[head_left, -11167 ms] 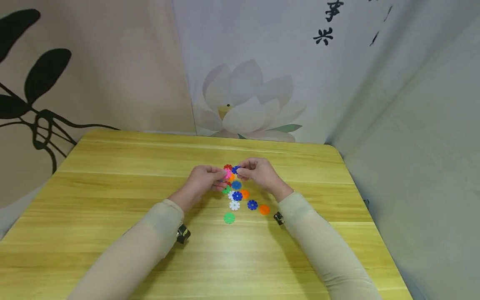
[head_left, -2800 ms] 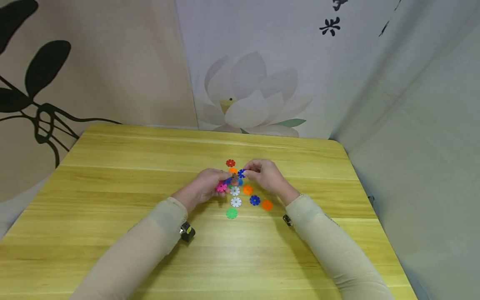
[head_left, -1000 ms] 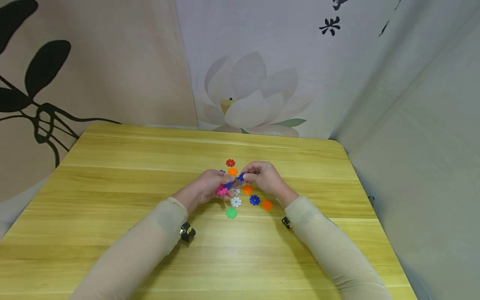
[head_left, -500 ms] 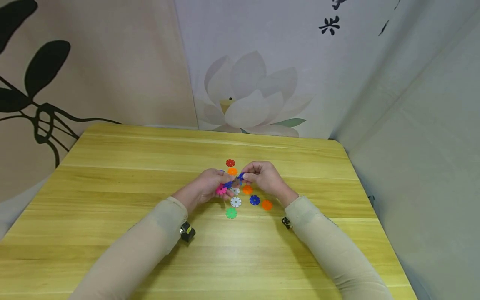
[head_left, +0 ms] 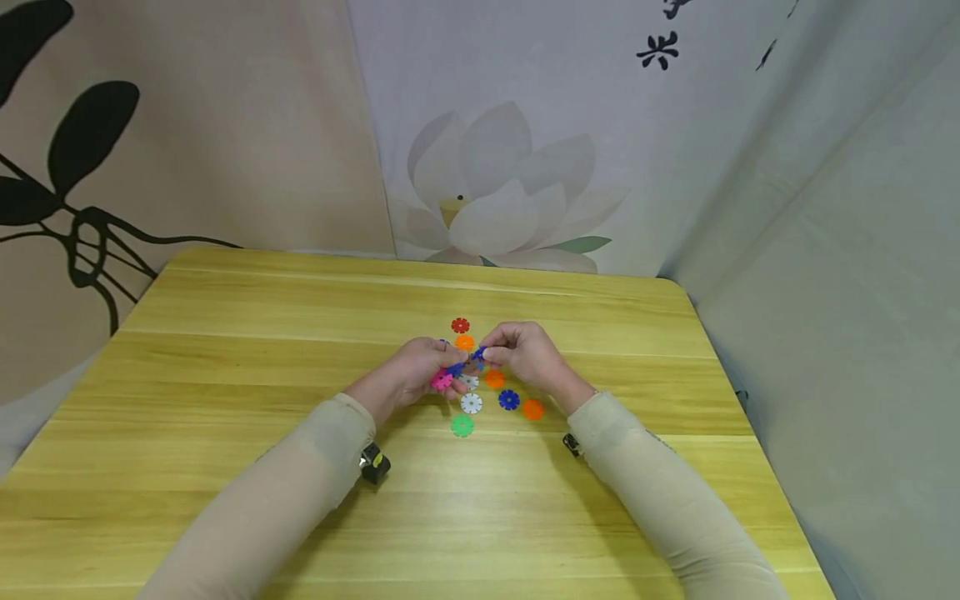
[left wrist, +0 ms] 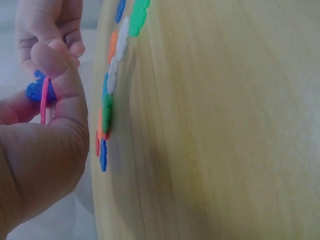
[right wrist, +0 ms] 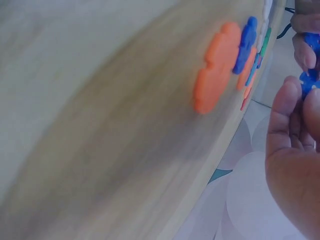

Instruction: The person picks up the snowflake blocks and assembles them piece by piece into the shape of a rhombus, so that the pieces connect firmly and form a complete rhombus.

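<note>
Over the middle of the table my left hand [head_left: 420,367] grips a pink snowflake disc [head_left: 442,380] and a blue snowflake disc [head_left: 455,369]. In the left wrist view the pink disc [left wrist: 44,102] stands edge-on against the fingers, crossing the blue one [left wrist: 34,91]. My right hand [head_left: 525,350] pinches another blue snowflake disc [head_left: 477,355] between thumb and fingertips. In the right wrist view that disc [right wrist: 308,82] meets the blue disc [right wrist: 313,42] in the left hand at its edge. Fingers partly hide both blue discs.
Several loose snowflake discs lie flat below and around the hands on the wooden table [head_left: 247,417]: red [head_left: 461,325], orange [head_left: 465,342], white [head_left: 471,403], green [head_left: 462,426], blue [head_left: 509,400] and orange [head_left: 534,409]. Fabric with a printed flower [head_left: 495,183] hangs behind.
Eleven seconds ago my left hand showed only the pink disc; now a blue one is with it. Over the last seconds the right hand's blue disc has come against the left hand's and tilted slightly.
</note>
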The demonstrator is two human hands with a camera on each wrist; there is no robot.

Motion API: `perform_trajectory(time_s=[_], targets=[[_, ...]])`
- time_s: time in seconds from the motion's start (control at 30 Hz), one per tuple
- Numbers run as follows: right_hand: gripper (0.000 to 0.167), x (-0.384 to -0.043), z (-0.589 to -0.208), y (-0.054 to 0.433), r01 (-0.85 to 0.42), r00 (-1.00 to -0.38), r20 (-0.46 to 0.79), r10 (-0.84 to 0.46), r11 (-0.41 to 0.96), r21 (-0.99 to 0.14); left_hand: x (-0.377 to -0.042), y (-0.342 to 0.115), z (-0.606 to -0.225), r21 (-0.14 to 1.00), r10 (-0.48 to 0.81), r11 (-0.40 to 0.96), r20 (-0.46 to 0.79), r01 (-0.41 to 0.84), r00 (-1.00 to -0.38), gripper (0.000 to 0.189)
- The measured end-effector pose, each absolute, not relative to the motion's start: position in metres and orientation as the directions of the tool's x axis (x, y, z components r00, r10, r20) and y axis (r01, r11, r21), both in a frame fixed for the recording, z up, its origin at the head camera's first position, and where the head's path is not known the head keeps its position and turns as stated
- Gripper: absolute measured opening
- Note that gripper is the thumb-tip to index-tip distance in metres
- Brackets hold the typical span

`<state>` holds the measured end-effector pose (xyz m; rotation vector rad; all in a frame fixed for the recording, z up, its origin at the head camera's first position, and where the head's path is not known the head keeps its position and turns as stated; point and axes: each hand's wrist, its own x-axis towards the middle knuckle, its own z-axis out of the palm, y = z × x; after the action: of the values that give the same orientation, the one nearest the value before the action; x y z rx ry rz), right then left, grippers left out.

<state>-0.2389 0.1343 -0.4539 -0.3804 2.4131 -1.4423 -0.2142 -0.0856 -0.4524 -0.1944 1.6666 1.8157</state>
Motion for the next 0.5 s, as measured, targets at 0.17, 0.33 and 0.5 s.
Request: perform_trajectory(time_s=[0.17,0.33,0.5], targets=[[0.006,-0.2384,-0.4559,0.1329,-0.053,-0.925,-0.128,-0.356,0.457,-0.888,-0.2138,-0.0864,-0.4531,0.837,0.349,0.027,-0.52,-0.546,-0.78,0.034],[0.006,-0.2373,-0.4564,0.1316,-0.032,-0.928,-0.144,-0.345,0.457,-0.889,-0.2139,-0.0879,-0.4536,0.844,0.365,0.037,-0.509,-0.535,-0.779,0.036],[0.007,-0.2366,-0.4549,0.1317,-0.03,-0.919,-0.156,-0.361,0.46,-0.887,-0.2157,-0.0914,-0.4541,0.84,0.382,0.044,-0.514,-0.54,-0.768,0.038]])
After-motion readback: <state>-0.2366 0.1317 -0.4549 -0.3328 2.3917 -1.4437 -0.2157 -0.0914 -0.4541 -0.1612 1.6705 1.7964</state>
